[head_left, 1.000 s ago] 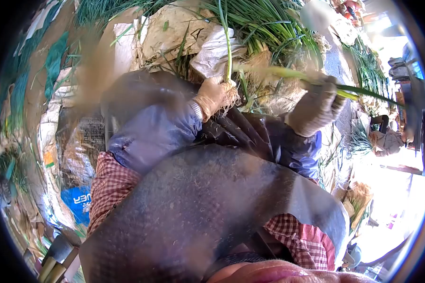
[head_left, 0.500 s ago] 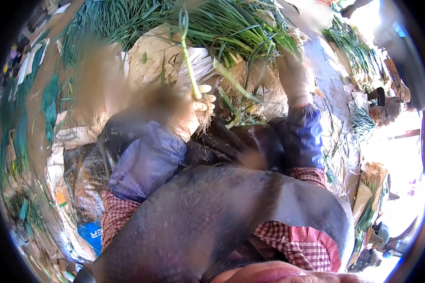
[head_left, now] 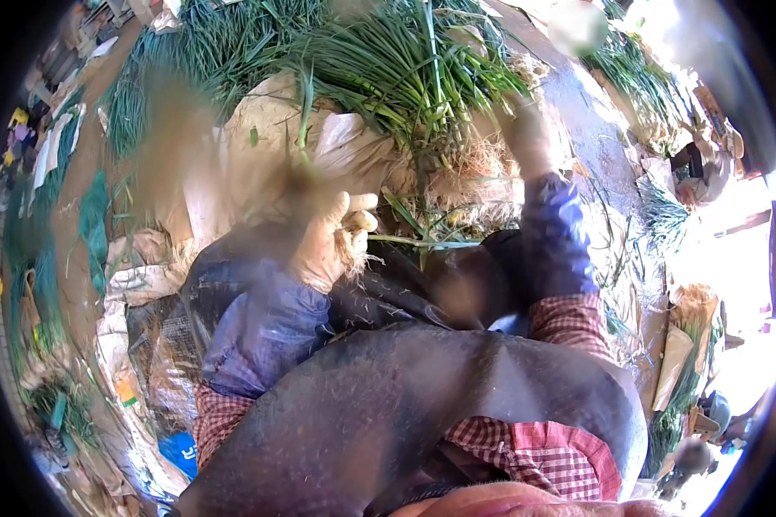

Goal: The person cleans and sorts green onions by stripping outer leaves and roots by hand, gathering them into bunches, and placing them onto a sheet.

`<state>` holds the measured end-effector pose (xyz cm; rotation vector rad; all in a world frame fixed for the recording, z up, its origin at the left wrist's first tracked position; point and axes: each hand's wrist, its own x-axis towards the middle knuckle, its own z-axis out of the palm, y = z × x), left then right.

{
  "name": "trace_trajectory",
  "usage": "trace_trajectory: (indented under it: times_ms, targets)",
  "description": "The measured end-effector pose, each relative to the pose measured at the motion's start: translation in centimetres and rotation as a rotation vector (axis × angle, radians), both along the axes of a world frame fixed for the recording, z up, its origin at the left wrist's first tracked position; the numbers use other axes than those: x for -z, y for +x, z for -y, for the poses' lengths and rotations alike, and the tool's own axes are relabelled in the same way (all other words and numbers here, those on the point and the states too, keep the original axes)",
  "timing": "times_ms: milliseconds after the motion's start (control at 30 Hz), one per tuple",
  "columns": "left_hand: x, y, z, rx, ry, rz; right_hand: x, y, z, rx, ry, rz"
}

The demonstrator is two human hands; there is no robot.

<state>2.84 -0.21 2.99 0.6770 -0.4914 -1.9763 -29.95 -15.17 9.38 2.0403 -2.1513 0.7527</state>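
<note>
Left hand (head_left: 326,244) is curled around the root end of a single green onion (head_left: 304,129), on the near-left side of the green onion heap (head_left: 388,65); a smudge partly hides the grip. Right hand (head_left: 528,138) reaches to the right edge of the heap, too blurred to tell whether it grasps anything. Nearer the wearer than the heap spreads a large dark apron (head_left: 362,405), flecked with debris. Beyond the bare ground right of the heap lies another green onion bundle (head_left: 634,82). Brown sacking (head_left: 272,108) sits just left of the heap. Fibrous pale roots (head_left: 483,168) hang along its near side, and one thin green stalk (head_left: 444,245) lies below them.
</note>
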Motion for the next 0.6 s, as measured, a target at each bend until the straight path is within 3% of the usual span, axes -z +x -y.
trace_trajectory:
  times_ms: [33, 67, 133, 200, 267, 333, 367, 433, 467, 567, 600]
  targets:
    - [0.0, 0.1, 0.0, 0.011, -0.016, -0.014, -1.0, -0.7, 0.9, 0.072, -0.024, 0.097]
    - [0.1, 0.3, 0.0, 0.021, -0.032, -0.03, -3.7, -0.7, 0.8, 0.166, 0.208, 0.121]
    - [0.6, 0.3, 0.1, -0.021, -0.017, -0.033, 0.6, -5.8, 6.0, 0.225, 0.244, 0.379]
    - [0.7, 0.4, 0.1, -0.049, 0.037, -0.034, 6.8, -9.3, 10.5, 0.089, 0.142, 0.402]
    - [1.1, 0.3, 0.3, -0.047, 0.019, -0.067, 8.6, -9.8, 13.1, -0.023, 0.113, 0.489]
    - [1.4, 0.0, 0.4, -0.027, 0.008, -0.041, 8.6, -7.9, 14.3, -0.113, 0.324, 1.184]
    - [1.3, 0.0, 0.3, -0.025, 0.014, -0.039, 8.8, -6.3, 13.7, -0.113, 0.427, 0.995]
    - [1.0, -0.2, 0.2, -0.013, -0.006, -0.002, 5.1, -0.8, 10.2, -0.129, 0.579, 0.178]
    - [1.0, -0.3, 0.3, -0.01, -0.007, -0.002, 3.1, 1.5, 8.8, -0.148, 0.604, 0.015]
    - [1.2, -0.3, 0.5, 0.006, 0.015, -0.019, -0.2, 7.1, 3.7, -0.108, 0.362, -0.037]
    - [1.2, -0.5, 0.4, -0.002, -0.01, -0.004, -1.0, 8.5, 2.0, -0.169, 0.409, 0.018]
